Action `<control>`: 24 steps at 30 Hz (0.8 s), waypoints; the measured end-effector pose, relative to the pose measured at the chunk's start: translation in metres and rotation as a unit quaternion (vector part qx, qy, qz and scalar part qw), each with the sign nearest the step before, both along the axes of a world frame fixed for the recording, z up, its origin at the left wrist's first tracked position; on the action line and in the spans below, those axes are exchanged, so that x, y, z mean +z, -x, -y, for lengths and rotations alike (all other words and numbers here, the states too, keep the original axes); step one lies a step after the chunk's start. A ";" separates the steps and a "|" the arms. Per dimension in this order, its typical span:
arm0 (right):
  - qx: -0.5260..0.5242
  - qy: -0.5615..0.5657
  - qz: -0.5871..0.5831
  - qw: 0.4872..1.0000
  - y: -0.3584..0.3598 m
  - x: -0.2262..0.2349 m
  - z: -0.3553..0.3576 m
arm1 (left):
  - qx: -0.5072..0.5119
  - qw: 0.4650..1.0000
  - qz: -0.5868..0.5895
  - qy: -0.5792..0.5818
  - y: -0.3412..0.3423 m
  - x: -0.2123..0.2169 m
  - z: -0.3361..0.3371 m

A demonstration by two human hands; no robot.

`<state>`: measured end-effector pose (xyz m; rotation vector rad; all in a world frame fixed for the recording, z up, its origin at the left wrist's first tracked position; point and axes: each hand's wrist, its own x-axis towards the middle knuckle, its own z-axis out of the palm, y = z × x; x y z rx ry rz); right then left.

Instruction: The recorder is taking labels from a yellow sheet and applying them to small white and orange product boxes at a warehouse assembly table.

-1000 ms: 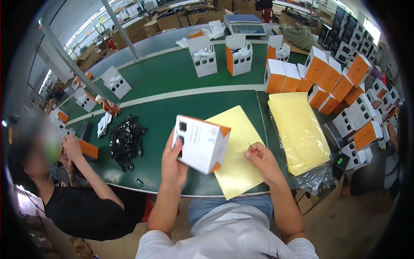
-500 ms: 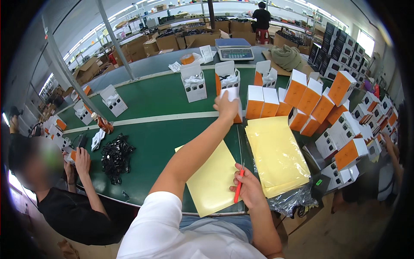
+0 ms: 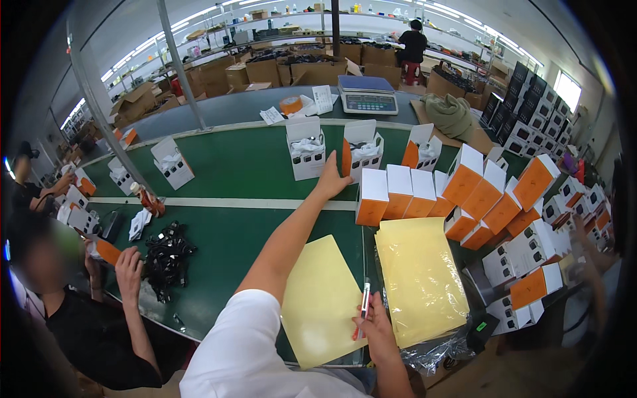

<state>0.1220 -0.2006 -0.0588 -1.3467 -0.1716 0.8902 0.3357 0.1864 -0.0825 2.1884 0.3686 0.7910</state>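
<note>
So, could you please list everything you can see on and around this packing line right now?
open cartons: several, white and orange, on the green belt
closed cartons: a stacked row, white and orange, right of the belt
yellow sheet: one, near belt edge
yellow sheet stack: one, in clear wrap, right of it
black cables: one tangled pile, belt left
weighing scale: one, grey, far table
tape roll: one, orange, by the scale
co-worker's hand: left edge, near the cables
left hand: reaching to an open carton
right hand: holding a red and white pen
</note>
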 end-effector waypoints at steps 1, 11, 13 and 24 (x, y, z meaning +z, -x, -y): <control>0.011 -0.033 0.042 0.999 0.000 -0.002 0.002 | -0.008 1.000 -0.003 0.017 -0.012 0.001 -0.001; 0.008 0.049 0.474 0.879 -0.010 0.077 -0.018 | 0.064 0.995 -0.002 0.077 0.055 0.039 0.035; 0.019 -0.035 0.468 0.883 -0.034 0.092 -0.059 | 0.066 0.991 0.041 0.110 0.111 0.042 0.021; -0.217 0.231 0.492 0.811 -0.194 0.036 -0.361 | 0.361 0.929 0.041 0.074 0.399 0.015 -0.027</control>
